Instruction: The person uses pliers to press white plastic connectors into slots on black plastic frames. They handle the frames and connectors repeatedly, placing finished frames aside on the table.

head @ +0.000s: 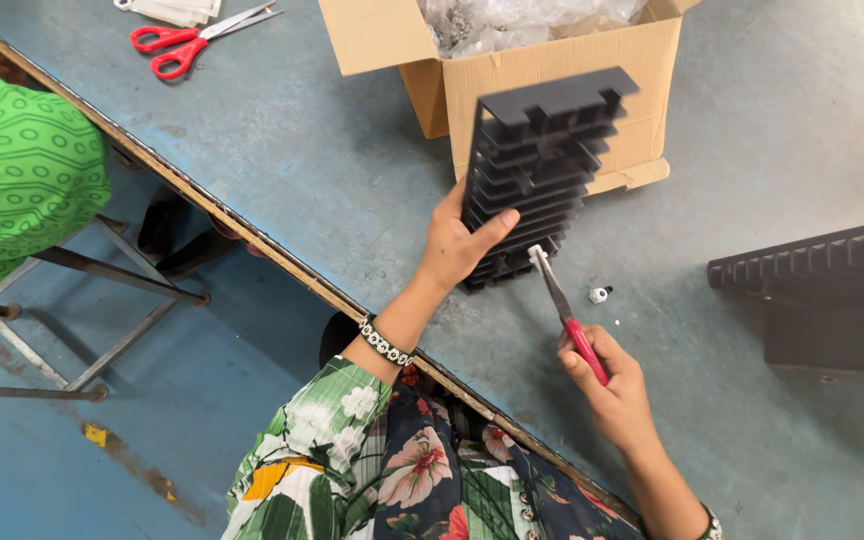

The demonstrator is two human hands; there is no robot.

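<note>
Your left hand grips the lower left edge of a black finned heat sink, thumb laid across the fins and fingers wrapped behind, holding it upright on the grey-blue table. Your right hand is closed round the red handle of a pair of pliers — the metal nose points up and meets the bottom corner of the heat sink, just right of your left thumb. You cannot tell from here whether the nose has anything pinched in it.

Just right of the pliers' nose, a small white fitting lies loose on the table, with a tiny white speck beside it.

Progress, as a judgement: work at that bottom corner looks to be in hand, not finished; the loose fitting is not on the heat sink. Nothing visible says how many fittings are already seated.

Beyond your left hand, behind the heat sink, an open cardboard box holds clear plastic bags. Far to the right of your right hand lies a second black finned casting, flat on the table. Well past your left hand, at the table's far edge — red-handled scissors. Off the table's left, a person in green sits by a metal stool frame.
</note>
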